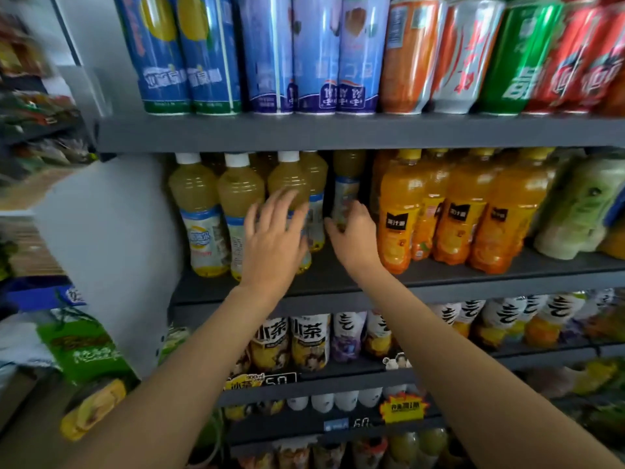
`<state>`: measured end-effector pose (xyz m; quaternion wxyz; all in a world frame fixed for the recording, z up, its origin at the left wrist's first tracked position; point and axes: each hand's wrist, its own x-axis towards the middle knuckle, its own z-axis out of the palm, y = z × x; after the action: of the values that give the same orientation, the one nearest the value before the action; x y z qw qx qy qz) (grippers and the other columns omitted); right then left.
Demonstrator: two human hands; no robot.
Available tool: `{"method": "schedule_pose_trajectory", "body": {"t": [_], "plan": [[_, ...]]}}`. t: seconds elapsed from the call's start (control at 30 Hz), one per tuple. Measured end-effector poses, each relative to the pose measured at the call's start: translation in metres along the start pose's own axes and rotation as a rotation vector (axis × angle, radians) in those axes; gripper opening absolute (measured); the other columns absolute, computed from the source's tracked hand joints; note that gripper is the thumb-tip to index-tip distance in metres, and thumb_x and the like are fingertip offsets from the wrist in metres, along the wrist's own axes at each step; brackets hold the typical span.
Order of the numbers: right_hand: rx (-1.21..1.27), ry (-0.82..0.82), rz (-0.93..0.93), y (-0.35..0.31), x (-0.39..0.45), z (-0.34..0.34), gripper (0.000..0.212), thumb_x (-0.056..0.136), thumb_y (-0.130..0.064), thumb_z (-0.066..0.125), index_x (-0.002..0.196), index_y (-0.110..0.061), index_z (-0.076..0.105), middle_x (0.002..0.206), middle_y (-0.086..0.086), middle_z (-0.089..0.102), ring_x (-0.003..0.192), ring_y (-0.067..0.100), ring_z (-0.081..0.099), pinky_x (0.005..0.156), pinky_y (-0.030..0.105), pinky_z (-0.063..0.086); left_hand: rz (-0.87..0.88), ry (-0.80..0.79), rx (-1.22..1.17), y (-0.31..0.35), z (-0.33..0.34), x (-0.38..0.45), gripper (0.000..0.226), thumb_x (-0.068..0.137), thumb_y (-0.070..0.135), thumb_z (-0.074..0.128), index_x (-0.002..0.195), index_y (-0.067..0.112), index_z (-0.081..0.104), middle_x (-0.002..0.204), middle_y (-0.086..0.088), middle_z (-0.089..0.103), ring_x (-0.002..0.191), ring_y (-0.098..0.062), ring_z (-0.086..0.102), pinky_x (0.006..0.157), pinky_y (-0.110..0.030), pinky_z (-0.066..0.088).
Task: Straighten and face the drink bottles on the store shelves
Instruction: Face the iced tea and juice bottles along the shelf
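I am gripping the upright, set-back pale-yellow plastic bottle (345,194) with my right hand (355,236), while my left hand (274,238) is spreading loose-fingered over its nearer left neighbour.

The middle shelf (338,286) carries a front row of three juice bottles (203,214) at its left end. Right of these, one bottle (346,194) stands further back. A group of orange drink bottles (449,211) occupies the shelf to the right of it. The left hand (274,238) lies before the third front-row bottle. The right hand (355,231) is at the set-back bottle. Tall cans (318,55) stand on the shelf above. Tea bottles (309,340) stand on the shelf below.
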<state>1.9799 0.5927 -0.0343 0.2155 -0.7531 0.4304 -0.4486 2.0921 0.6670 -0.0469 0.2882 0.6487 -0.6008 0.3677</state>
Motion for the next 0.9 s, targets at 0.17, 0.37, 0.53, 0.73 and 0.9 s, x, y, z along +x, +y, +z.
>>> {"method": "schedule_pose_trajectory", "body": {"t": [0.17, 0.37, 0.53, 0.73, 0.9], "plan": [[0.012, 0.111, 0.162, 0.02, 0.039, 0.034, 0.049, 0.095, -0.014, 0.053, 0.136, 0.005, 0.034, 0.137, 0.022, 0.043, 0.126, 0.033, 0.042, 0.102, 0.032, 0.033, 0.142, 0.059, 0.072, -0.008, 0.021, 0.003, 0.041, 0.079, 0.014, 0.065, 0.119, 0.013, 0.061, 0.14, -0.007, 0.048, 0.132, -0.026, 0.032, 0.105, -0.046, 0.023], [-0.067, 0.108, 0.281, 0.045, 0.076, 0.061, 0.058, 0.094, -0.026, 0.055, 0.139, -0.002, 0.028, 0.138, 0.018, 0.043, 0.125, 0.033, 0.045, 0.097, 0.041, 0.04, 0.212, 0.168, 0.104, -0.018, 0.045, 0.004, 0.023, 0.081, 0.017, 0.054, 0.098, 0.013, 0.068, 0.138, -0.006, 0.051, 0.132, -0.029, 0.027, 0.101, -0.046, 0.024], [-0.097, 0.073, 0.399, 0.055, 0.091, 0.064, 0.06, 0.088, -0.027, 0.064, 0.134, -0.002, 0.035, 0.136, 0.018, 0.047, 0.126, 0.035, 0.045, 0.099, 0.042, 0.04, 0.244, 0.2, 0.108, -0.018, 0.046, 0.0, 0.007, 0.079, 0.015, 0.062, 0.08, 0.014, 0.069, 0.137, -0.004, 0.052, 0.133, -0.03, 0.027, 0.097, -0.043, 0.029], [-0.217, 0.035, 0.377, 0.038, 0.061, 0.052, 0.054, 0.093, -0.026, 0.057, 0.132, 0.001, 0.03, 0.135, 0.02, 0.043, 0.122, 0.037, 0.047, 0.093, 0.041, 0.042, 0.246, 0.098, 0.063, -0.018, 0.033, 0.0, 0.007, 0.076, 0.014, 0.064, 0.079, 0.013, 0.07, 0.136, -0.005, 0.053, 0.133, -0.032, 0.027, 0.095, -0.044, 0.03], [-0.236, 0.013, 0.363, 0.02, 0.024, 0.037, 0.052, 0.093, -0.03, 0.057, 0.128, 0.0, 0.031, 0.132, 0.019, 0.042, 0.116, 0.039, 0.051, 0.086, 0.043, 0.044, 0.215, -0.04, 0.113, -0.014, 0.022, -0.001, 0.02, 0.07, 0.014, 0.072, 0.089, 0.013, 0.072, 0.137, -0.005, 0.052, 0.134, -0.034, 0.026, 0.093, -0.046, 0.037]]}}
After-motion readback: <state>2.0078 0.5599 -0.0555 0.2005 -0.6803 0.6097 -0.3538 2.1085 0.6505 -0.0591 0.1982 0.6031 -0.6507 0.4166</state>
